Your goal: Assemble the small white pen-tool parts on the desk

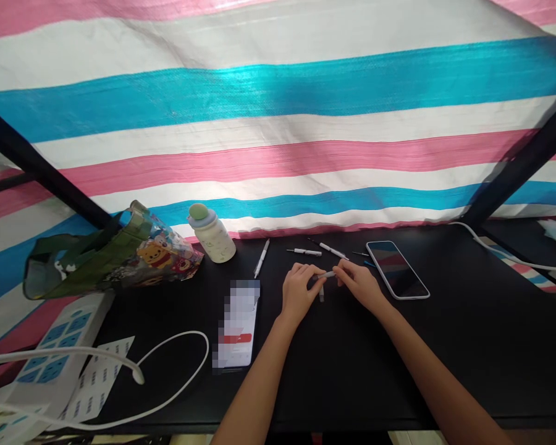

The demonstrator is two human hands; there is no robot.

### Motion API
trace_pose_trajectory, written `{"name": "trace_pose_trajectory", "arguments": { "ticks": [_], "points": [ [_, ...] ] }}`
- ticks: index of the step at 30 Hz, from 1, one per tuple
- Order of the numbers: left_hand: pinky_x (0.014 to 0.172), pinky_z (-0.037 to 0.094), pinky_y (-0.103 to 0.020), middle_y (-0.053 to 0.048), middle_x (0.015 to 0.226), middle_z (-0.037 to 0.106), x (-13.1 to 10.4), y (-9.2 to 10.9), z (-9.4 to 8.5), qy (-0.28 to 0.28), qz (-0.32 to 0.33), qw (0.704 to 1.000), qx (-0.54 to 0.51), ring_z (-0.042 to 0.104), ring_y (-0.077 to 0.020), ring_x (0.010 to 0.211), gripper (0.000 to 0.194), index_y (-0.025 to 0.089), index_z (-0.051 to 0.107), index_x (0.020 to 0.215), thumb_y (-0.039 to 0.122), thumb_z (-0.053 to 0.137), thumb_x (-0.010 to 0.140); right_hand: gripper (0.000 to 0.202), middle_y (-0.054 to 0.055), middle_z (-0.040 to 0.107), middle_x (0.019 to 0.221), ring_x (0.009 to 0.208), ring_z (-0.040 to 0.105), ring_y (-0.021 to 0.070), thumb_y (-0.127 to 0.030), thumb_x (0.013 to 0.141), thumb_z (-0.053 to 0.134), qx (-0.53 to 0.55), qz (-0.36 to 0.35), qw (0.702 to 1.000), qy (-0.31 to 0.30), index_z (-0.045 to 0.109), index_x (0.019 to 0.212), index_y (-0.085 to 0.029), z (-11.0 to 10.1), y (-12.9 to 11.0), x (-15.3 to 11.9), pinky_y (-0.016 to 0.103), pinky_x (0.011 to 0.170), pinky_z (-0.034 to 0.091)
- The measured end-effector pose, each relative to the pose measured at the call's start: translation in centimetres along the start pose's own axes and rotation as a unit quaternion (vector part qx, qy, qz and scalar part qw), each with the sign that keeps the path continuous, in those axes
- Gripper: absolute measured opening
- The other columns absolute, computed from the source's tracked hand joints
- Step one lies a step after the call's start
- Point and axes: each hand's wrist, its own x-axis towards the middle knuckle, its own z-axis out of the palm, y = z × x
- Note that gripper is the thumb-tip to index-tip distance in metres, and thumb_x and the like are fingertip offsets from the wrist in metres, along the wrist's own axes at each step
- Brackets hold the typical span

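Grip: left hand (300, 289) and right hand (359, 284) both pinched on one slim pen part (327, 275), over the tabletop (472, 352). Striped sheet (278, 89) spans the back. Tabletop's black, between dark slanted posts (519, 161). Bag (160, 256) and power strip (58, 349) at left, bottle (217, 240) beside bag, phones (397, 270) flanking the hands, pens (262, 258) beyond.

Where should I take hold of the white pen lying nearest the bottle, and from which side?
I'd pinch that pen mid-barrel, across its long sides, coming from above and its right. It lies flat and slim on the black table with nothing over it, and that approach should avoid the bottle on its left.
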Motion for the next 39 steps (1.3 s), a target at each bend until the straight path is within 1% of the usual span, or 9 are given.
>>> {"name": "trace_pose_trajectory", "arguments": {
  "ticks": [3,7,11,15,19,23,27,32,39],
  "points": [
    [0.076,0.038,-0.028,0.002,0.082,0.062,0.0,0.0,0.2,-0.004,0.005,1.0,0.006,0.05,-0.016,0.086,0.007,0.023,0.059,0.085,0.028,0.059,0.08,0.034,-0.002,0.062,0.06,0.055,0.055,0.0135,-0.047,0.086,0.039,0.028,0.0,0.999,0.015,0.05,0.066,-0.021,0.3,0.3,0.2,0.023,0.057,0.038],
    [0.079,0.037,-0.03,0.001,0.089,0.061,-0.2,0.5,0.5,-0.042,0.023,0.999,0.01,0.049,-0.017,0.091,0.011,0.023,0.058,0.087,0.03,0.06,0.079,0.032,0.001,0.063,0.067,0.06,0.057,0.015,-0.047,0.086,0.038,0.08,-0.002,0.996,0.042,0.052,0.073,-0.021,0.8,0.8,0.5,0.023,0.056,0.039],
    [0.079,0.036,-0.031,0.001,0.092,0.06,-0.4,0.8,0.4,-0.078,0.043,0.995,0.044,0.048,-0.0175,0.092,0.012,0.024,0.058,0.091,0.03,0.056,0.081,0.034,0.0,0.059,0.061,0.055,0.053,0.0144,-0.045,0.089,0.031,0.016,0.001,0.997,0.07,0.051,0.074,-0.021,0.7,0.7,0.3,0.023,0.053,0.035],
    [0.072,0.036,-0.03,0.0,0.087,0.058,-0.5,0.5,0.3,-0.055,0.014,0.995,0.077,0.049,-0.0179,0.087,0.013,0.025,0.057,0.092,0.03,0.055,0.081,0.033,0.0,0.057,0.059,0.057,0.054,0.0156,-0.042,0.089,0.032,-0.1,0.015,0.993,0.056,0.051,0.072,-0.022,0.7,0.4,0.0,0.023,0.051,0.029],
    [0.071,0.036,-0.03,0.001,0.082,0.057,-0.6,0.0,0.4,-0.052,-0.016,0.995,0.089,0.049,-0.0185,0.085,0.021,0.025,0.055,0.092,0.035,0.062,0.075,0.031,0.002,0.061,0.063,0.062,0.057,0.0172,-0.043,0.089,0.037,-0.156,0.025,0.987,0.022,0.053,0.072,-0.023,1.1,0.5,-0.1,0.023,0.05,0.026],
    [0.07,0.037,-0.031,0.001,0.082,0.057,-0.8,-0.1,0.6,-0.059,-0.023,0.994,0.088,0.049,-0.0197,0.086,0.026,0.025,0.054,0.093,0.039,0.063,0.072,0.032,0.001,0.062,0.063,0.061,0.057,0.0169,-0.044,0.088,0.038,-0.17,0.04,0.985,0.011,0.054,0.072,-0.023,1.3,0.6,-0.1,0.024,0.05,0.024],
    [0.07,0.036,-0.031,0.001,0.082,0.058,-0.8,-0.1,0.8,-0.063,-0.015,0.993,0.102,0.049,-0.0198,0.086,0.025,0.025,0.053,0.094,0.029,0.063,0.072,0.029,0.001,0.063,0.063,0.06,0.057,0.0177,-0.045,0.087,0.04,-0.17,0.05,0.984,0.005,0.054,0.073,-0.023,1.2,0.6,-0.1,0.024,0.05,0.025],
    [0.069,0.037,-0.029,0.0,0.084,0.057,-0.6,-0.3,0.9,-0.065,-0.016,0.992,0.108,0.049,-0.0177,0.085,0.016,0.024,0.054,0.095,0.018,0.052,0.08,0.024,0.002,0.064,0.066,0.062,0.059,0.018,-0.039,0.089,0.038,-0.155,0.042,0.987,0.01,0.054,0.08,-0.023,1.3,0.7,-0.1,0.025,0.051,0.026],
    [0.076,0.039,-0.027,0.0,0.095,0.057,-0.4,-0.1,0.6,-0.053,0.002,0.996,0.075,0.05,-0.0152,0.089,0.018,0.026,0.054,0.1,0.02,0.039,0.09,0.024,0.001,0.065,0.069,0.063,0.06,0.0184,-0.037,0.09,0.034,-0.148,0.023,0.989,0.016,0.054,0.085,-0.025,1.1,0.4,-0.1,0.024,0.052,0.028]
  ]
}}
